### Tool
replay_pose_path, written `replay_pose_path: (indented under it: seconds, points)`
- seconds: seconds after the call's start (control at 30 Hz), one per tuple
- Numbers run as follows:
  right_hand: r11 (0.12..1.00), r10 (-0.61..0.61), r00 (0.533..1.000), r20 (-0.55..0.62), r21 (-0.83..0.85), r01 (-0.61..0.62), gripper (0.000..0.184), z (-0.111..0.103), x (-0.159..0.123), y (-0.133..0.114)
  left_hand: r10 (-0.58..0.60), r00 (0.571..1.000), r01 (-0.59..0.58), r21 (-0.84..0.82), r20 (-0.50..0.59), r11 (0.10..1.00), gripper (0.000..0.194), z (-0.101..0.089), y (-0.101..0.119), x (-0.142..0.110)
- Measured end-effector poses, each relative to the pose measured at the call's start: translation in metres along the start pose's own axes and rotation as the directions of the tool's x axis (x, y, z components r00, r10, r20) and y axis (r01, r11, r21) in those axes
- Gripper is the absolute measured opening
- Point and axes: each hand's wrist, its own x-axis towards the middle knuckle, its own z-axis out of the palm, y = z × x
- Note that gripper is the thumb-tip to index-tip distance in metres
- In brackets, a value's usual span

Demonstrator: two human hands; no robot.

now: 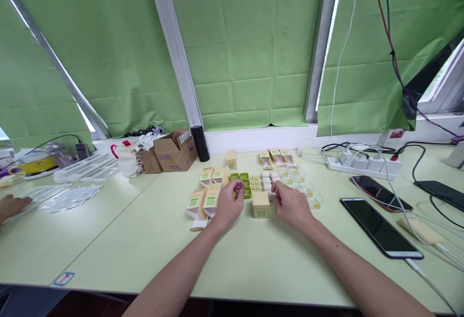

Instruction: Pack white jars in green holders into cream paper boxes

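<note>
A small kraft-paper box (261, 205) with a green label stands upright between my two hands. My left hand (231, 202) is loosely curled over the edge of some green square trays (247, 192), thumb and fingers a little apart, with nothing visible in it. On the box's other side, my right hand (292, 204) has its fingers drawn together beside white cylinders (267, 180); whatever is in its fingertips is hidden. Small yellowish pieces (255, 182) lie in rows between trays and cylinders. Several opened boxes (196, 202) rest left of my left hand.
Clear plastic cups (315, 200) with yellow spots sit right of my right hand. Farther right lie phones (380, 226), cables and a power strip (362, 166). A cardboard carton (176, 150) and black cylinder (200, 143) stand behind. Another person's hand (13, 206) touches white strips at left.
</note>
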Motion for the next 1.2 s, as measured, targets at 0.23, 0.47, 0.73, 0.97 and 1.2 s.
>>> replay_pose_path:
  seconds: [0.23, 0.47, 0.73, 0.97, 1.2]
  points:
    - [1.000, 0.011, 1.000, 0.022, -0.016, -0.010, 0.025, 0.001, -0.001, -0.003, 0.166, 0.982, -0.182, 0.202, 0.091, 0.962, 0.017, -0.004, 0.011, -0.002]
    - [1.000, 0.024, 1.000, 0.012, -0.006, -0.024, 0.026, 0.000, -0.001, -0.003, 0.190, 0.890, -0.298, 0.214, 0.415, 0.930, 0.057, -0.002, 0.029, -0.005]
    - [1.000, 0.019, 1.000, 0.008, -0.012, -0.019, 0.029, 0.000, 0.000, -0.002, 0.148, 0.837, -0.322, 0.255, 0.527, 0.912, 0.056, -0.001, 0.035, 0.016]
    - [1.000, -0.008, 1.000, -0.011, -0.004, 0.008, 0.031, -0.001, -0.002, -0.004, 0.069, 0.906, -0.242, 0.379, 0.417, 0.893, 0.054, -0.016, 0.024, 0.096]
    - [0.999, -0.037, 0.999, -0.002, 0.018, 0.037, 0.029, -0.003, -0.004, -0.008, 0.007, 0.942, -0.228, 0.622, 0.336, 0.749, 0.054, 0.002, 0.003, 0.168]
